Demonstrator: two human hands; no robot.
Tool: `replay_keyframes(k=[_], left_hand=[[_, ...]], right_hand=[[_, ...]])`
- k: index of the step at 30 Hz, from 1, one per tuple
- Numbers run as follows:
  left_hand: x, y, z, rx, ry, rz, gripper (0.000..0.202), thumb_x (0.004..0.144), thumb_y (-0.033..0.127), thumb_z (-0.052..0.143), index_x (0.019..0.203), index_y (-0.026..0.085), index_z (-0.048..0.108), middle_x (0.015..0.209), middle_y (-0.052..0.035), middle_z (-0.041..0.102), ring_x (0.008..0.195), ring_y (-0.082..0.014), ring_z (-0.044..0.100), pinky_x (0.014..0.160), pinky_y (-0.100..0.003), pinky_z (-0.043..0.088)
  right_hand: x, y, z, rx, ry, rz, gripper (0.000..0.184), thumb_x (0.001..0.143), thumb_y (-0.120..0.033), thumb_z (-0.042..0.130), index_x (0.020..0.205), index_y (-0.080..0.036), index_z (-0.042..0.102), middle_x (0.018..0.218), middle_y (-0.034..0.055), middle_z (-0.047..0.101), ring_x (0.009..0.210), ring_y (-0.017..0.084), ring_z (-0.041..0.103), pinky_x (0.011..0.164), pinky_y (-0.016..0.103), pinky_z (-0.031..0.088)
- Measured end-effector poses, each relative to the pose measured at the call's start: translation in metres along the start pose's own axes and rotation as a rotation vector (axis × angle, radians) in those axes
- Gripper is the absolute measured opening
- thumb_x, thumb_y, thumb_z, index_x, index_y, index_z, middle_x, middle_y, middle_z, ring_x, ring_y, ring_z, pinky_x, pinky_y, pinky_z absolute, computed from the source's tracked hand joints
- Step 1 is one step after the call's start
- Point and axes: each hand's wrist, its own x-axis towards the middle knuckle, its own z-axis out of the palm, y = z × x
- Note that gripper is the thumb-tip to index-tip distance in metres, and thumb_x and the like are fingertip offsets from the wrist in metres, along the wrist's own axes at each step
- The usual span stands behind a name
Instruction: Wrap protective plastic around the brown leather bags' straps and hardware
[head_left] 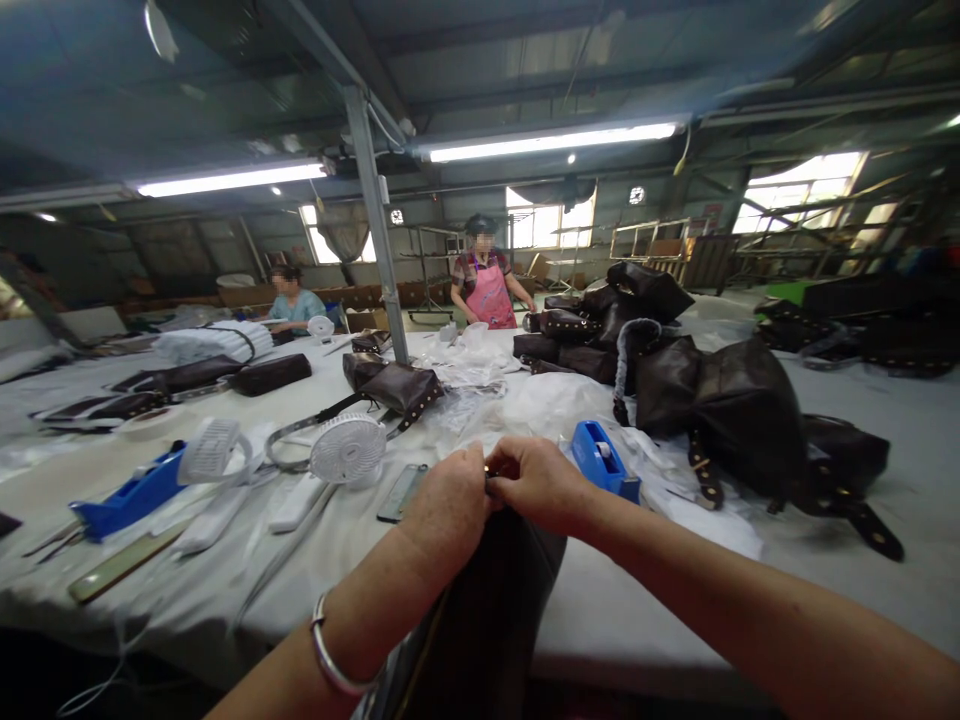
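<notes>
Both my hands meet at the near edge of the white table. My left hand, with a silver bangle on its wrist, is closed and pinches the top edge of a dark brown leather bag that hangs down toward me. My right hand is closed on the same top edge, touching the left hand. A small metal fitting shows between the fingertips. Most of the bag lies under my forearms.
A blue tape dispenser sits just beyond my right hand, another at far left. Two small white fans, a phone and a pile of dark bags lie on the table. Two people work at the far side.
</notes>
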Motion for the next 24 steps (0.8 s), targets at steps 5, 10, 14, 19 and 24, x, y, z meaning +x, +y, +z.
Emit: replay_keyframes(k=[5, 10, 14, 19, 24], left_hand=[[0.001, 0.001, 0.002, -0.102, 0.020, 0.034, 0.028, 0.077, 0.016, 0.067, 0.104, 0.014, 0.059, 0.100, -0.0130, 0.071, 0.093, -0.0286, 0.067, 0.082, -0.038, 0.052], [-0.001, 0.000, 0.004, -0.153, 0.044, 0.049, 0.033, 0.075, 0.012, 0.064, 0.108, 0.017, 0.059, 0.104, -0.0107, 0.071, 0.101, -0.0278, 0.066, 0.089, -0.039, 0.052], [-0.003, 0.002, 0.006, -0.110, 0.056, -0.001, 0.042, 0.079, 0.015, 0.062, 0.120, 0.012, 0.057, 0.102, -0.0148, 0.072, 0.102, -0.0321, 0.067, 0.089, -0.042, 0.053], [-0.004, 0.007, 0.009, -0.031, 0.025, -0.044, 0.043, 0.085, 0.013, 0.053, 0.127, 0.002, 0.053, 0.102, -0.0226, 0.071, 0.101, -0.0360, 0.068, 0.088, -0.047, 0.052], [-0.007, 0.012, 0.007, -0.050, 0.017, -0.037, 0.033, 0.085, 0.015, 0.055, 0.118, 0.011, 0.058, 0.103, -0.0168, 0.073, 0.102, -0.0315, 0.069, 0.089, -0.041, 0.052]], right_hand=[[0.000, -0.008, -0.005, -0.031, -0.034, 0.081, 0.012, 0.065, -0.011, 0.066, 0.074, -0.015, 0.072, 0.069, 0.0013, 0.072, 0.065, 0.016, 0.063, 0.052, 0.022, 0.039], [-0.007, -0.019, -0.007, -0.155, -0.061, -0.087, 0.016, 0.072, -0.005, 0.058, 0.068, -0.015, 0.070, 0.067, 0.0010, 0.071, 0.064, 0.014, 0.060, 0.055, 0.023, 0.037], [-0.012, -0.020, -0.002, -0.192, -0.044, -0.149, 0.018, 0.077, -0.006, 0.056, 0.068, -0.014, 0.068, 0.069, 0.0032, 0.071, 0.064, 0.015, 0.059, 0.057, 0.024, 0.038], [-0.014, -0.020, -0.001, -0.161, -0.030, -0.153, 0.019, 0.076, -0.005, 0.054, 0.065, -0.015, 0.066, 0.064, 0.0019, 0.068, 0.063, 0.015, 0.058, 0.056, 0.024, 0.037], [-0.016, -0.025, -0.003, -0.180, -0.037, -0.134, 0.018, 0.075, -0.005, 0.055, 0.065, -0.016, 0.066, 0.064, 0.0017, 0.068, 0.064, 0.015, 0.059, 0.058, 0.025, 0.039]])
